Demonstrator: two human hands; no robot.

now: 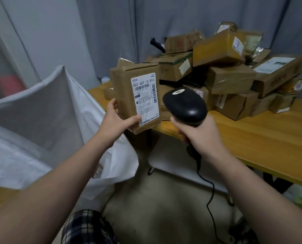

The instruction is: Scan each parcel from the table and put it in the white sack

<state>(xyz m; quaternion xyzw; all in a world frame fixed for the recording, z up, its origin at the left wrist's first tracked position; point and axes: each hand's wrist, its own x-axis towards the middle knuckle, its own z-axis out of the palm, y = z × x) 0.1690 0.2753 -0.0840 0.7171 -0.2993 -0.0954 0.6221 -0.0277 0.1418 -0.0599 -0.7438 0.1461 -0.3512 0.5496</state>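
Note:
My left hand (pixel 117 118) grips a brown cardboard parcel (pixel 127 88) by its lower left corner and holds it upright, its white shipping label with barcodes facing me. My right hand (pixel 202 136) grips the handle of a black barcode scanner (pixel 185 104), whose head sits just right of the parcel. The white sack (pixel 41 110) stands open at the left, below and beside the held parcel. Several more cardboard parcels (pixel 229 80) lie piled on the wooden table (pixel 262 136).
The scanner's black cable (pixel 211 196) hangs down to the floor between my arms. A grey curtain (pixel 164 18) hangs behind the table. A white shelf (pixel 175 164) sits under the table. My knee in checked fabric (pixel 87 228) shows at the bottom.

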